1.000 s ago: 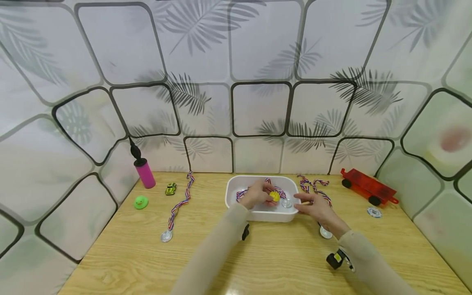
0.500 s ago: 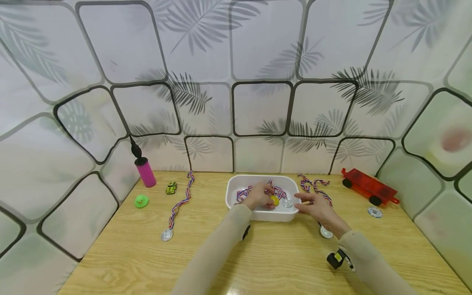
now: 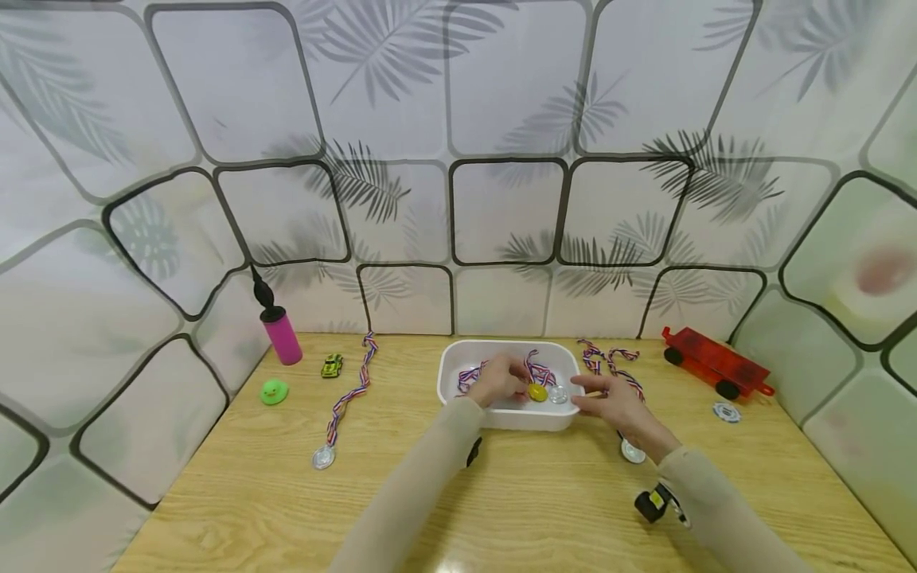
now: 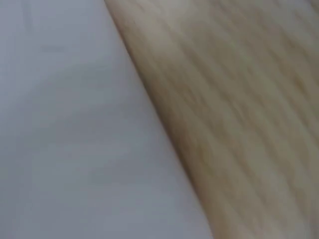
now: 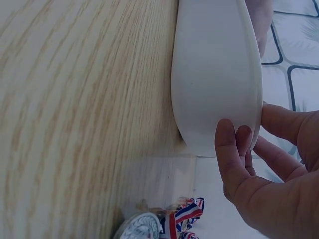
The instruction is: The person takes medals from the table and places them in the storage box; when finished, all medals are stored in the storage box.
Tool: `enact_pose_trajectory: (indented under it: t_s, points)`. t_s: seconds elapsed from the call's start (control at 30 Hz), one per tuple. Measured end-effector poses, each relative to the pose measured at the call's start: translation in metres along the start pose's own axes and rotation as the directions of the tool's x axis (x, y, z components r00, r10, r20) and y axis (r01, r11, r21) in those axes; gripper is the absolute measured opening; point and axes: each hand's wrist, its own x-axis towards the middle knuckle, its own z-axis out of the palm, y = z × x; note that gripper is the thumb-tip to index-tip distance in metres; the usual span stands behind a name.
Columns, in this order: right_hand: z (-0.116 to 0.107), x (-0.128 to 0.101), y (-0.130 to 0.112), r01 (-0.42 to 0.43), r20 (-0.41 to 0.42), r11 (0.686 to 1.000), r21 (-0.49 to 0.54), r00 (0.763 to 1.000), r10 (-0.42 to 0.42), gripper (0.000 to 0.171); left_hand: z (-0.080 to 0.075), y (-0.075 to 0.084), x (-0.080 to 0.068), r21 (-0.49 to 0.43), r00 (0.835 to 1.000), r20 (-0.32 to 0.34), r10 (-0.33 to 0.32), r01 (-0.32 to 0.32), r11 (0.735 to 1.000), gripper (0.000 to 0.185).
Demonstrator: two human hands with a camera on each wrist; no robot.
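A white plastic box [image 3: 453, 374] stands near the back of the table. In it lie a gold medal [image 3: 537, 392], a silver medal [image 3: 559, 395] and striped ribbons [image 3: 542, 374]. My left hand [image 3: 499, 380] reaches inside, fingers just left of the gold medal, apart from it as far as I can see; its fingertips are partly hidden. At the box's right end my right hand [image 3: 614, 406] pinches the rim, with fingers on the outer wall [image 5: 214, 74] and the thumb at the edge. The left wrist view holds only the box's blurred wall [image 4: 75, 124] and wood.
Another silver medal [image 3: 323, 457] with its ribbon lies left of the box, and one more [image 3: 634, 451] near my right hand. At left are a pink pump [image 3: 284, 338], toy car [image 3: 332, 366] and green duck [image 3: 274, 391]. At right are a red trailer [image 3: 716, 362] and poker chip [image 3: 727, 411].
The gold medal, earlier at my left fingertips, has come down beside the silver one and been let go. My left hand has drawn slightly left. My right hand keeps its place on the rim.
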Motion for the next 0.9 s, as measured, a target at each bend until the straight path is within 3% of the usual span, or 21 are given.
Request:
enact_pose_trajectory:
  t_s: [0.23, 0.47, 0.67, 0.9]
  points:
    - [0.000, 0.000, 0.002, 0.010, -0.001, 1.000, -0.014, 1.000, -0.010, 0.049, -0.018, 0.002, -0.005, -0.078, 1.000, 0.005, -0.025, 0.025, 0.997, 0.025]
    - [-0.001, 0.001, 0.002, 0.017, 0.005, 1.000, 0.000, 1.000, -0.017, 0.049, -0.035, 0.003, -0.010, -0.011, 0.999, -0.038, -0.016, 0.016, 1.000, 0.024]
    - [-0.002, 0.001, 0.002, 0.010, 0.007, 1.000, -0.005, 1.000, -0.010, 0.049, -0.049, 0.004, -0.014, -0.122, 0.998, -0.044, -0.044, 0.038, 0.992, 0.027]
    - [-0.003, 0.002, 0.000, -0.005, 0.005, 1.000, -0.005, 1.000, 0.005, 0.049, -0.065, 0.000, -0.017, -0.122, 0.996, -0.084, -0.026, 0.015, 0.992, 0.027]
